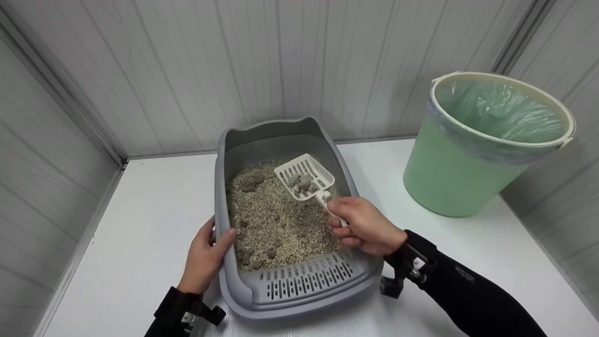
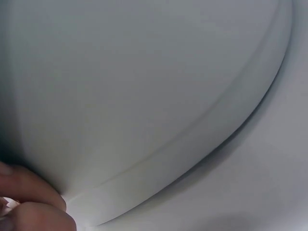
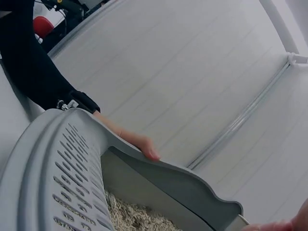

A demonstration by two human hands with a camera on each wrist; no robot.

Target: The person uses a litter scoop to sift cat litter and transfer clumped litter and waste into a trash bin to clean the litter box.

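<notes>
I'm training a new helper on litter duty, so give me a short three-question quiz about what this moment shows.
1. True or false: the white scoop carries grey clumps.
2. Which hand steadies the grey litter box at its rim? A) left hand B) right hand C) neither
3. Fill in: the green bin standing to the right of the box is lined with a ____ bag.

Key
1. True: a few clumps lie in the scoop, held over the litter.
2. A: the left hand grips the box's left rim, while the right hand holds the scoop's handle.
3. Plastic: a thin, pale liner folds over the rim.
</notes>
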